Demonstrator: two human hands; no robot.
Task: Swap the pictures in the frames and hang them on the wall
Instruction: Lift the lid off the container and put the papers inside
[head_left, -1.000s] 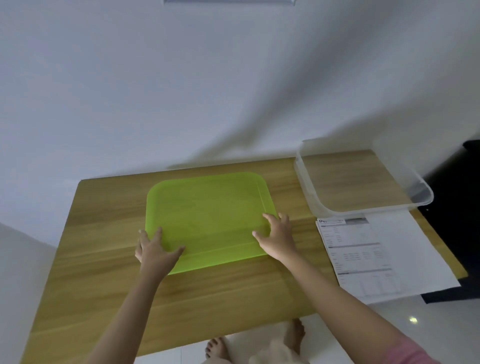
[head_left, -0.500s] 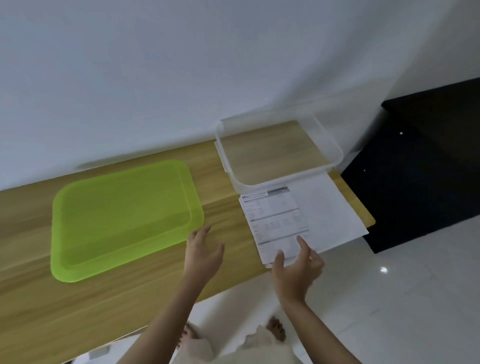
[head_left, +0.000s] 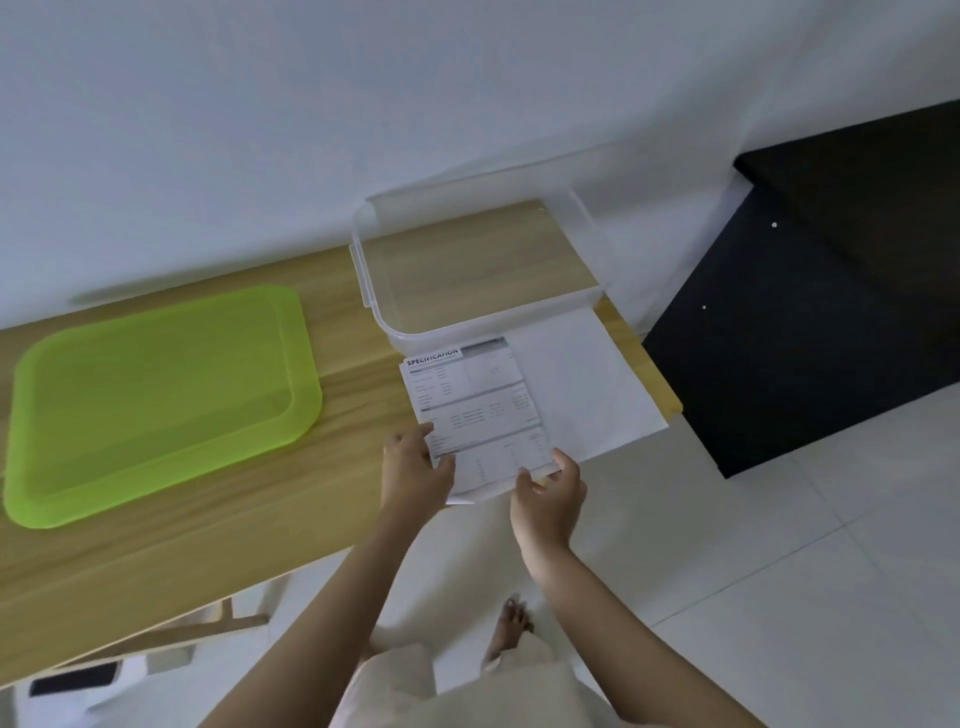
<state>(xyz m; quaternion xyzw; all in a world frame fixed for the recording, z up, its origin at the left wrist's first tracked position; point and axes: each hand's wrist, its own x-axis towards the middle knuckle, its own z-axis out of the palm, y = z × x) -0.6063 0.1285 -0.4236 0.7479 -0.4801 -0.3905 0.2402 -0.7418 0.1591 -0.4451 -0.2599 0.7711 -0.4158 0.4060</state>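
I see the printed sheet (head_left: 480, 415) lying at the table's (head_left: 208, 519) near right edge, long axis running away from me, its "SPECIFICATION" heading at the far end. My left hand (head_left: 415, 473) and right hand (head_left: 548, 493) pinch its near corners; its small print is unreadable.

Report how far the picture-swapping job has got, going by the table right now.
Done: nothing of the swap shows; no frame or wall hook is in view. The green lid lies flat on the table, apart from the clear box.
In hand: the left hand and right hand both pinch the near edge of the printed sheet headed "Specification".
Left: swapping the pictures and hanging the frames.
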